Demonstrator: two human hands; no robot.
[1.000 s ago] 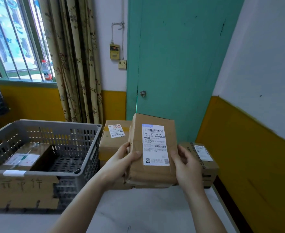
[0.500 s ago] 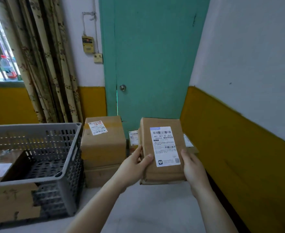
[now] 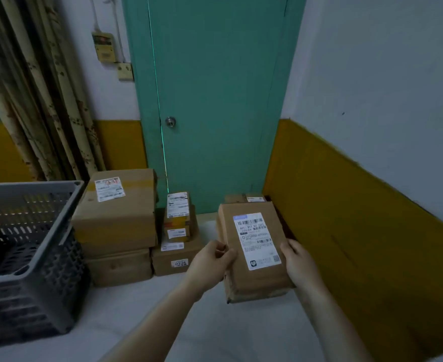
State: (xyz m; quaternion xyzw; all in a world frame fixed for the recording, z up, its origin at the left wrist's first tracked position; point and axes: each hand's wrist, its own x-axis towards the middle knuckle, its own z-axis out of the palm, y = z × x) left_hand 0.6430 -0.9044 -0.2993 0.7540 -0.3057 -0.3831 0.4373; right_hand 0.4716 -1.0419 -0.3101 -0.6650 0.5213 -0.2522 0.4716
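Observation:
A brown cardboard parcel with a white shipping label on top is held between both hands above the white table, near the right wall. My left hand grips its left edge, thumb on top. Along the right edge, my right hand holds the parcel with fingers curled under it. Another small box peeks out just behind the parcel.
A grey slotted plastic crate stands at the left. Two stacked large boxes and a pile of smaller labelled boxes sit at the table's back, before a green door. A yellow-and-white wall runs along the right.
The parcel has moved right and lower, toward the right wall, in both hands. The view has swung right, so the crate has slid to the left edge.

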